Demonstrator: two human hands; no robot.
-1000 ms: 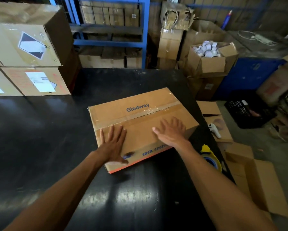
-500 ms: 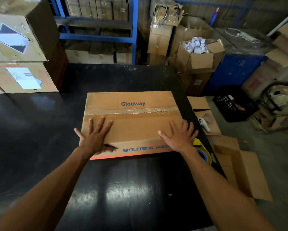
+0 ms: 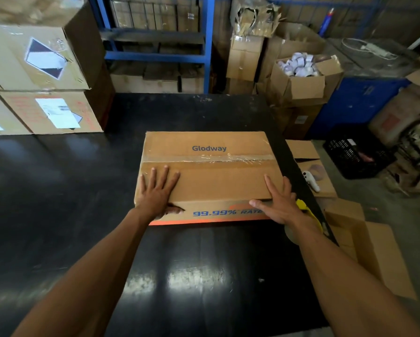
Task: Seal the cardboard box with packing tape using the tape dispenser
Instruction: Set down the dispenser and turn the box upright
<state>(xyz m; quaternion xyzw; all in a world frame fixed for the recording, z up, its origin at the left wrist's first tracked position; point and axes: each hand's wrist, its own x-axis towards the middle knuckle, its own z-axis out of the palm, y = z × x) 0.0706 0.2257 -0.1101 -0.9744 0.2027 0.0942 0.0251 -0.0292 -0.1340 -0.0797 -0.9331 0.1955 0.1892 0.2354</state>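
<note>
On box (image 3: 211,176) top | left hand (image 3: 156,193) flat, fingers spread | right hand (image 3: 278,203) at right corner, fingers spread, thumb over front edge

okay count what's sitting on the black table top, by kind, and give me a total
Glodway box: 1
Stacked cardboard boxes at the far left: at least 2 in view
Yellow tape dispenser, partly hidden by the right hand: 1
Total: 4

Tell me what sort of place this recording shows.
Most likely a warehouse packing or shipping area. Labelled cartons are stacked on the black table, blue racking behind holds more boxes, and an open carton of tape rolls stands beside it.
</note>
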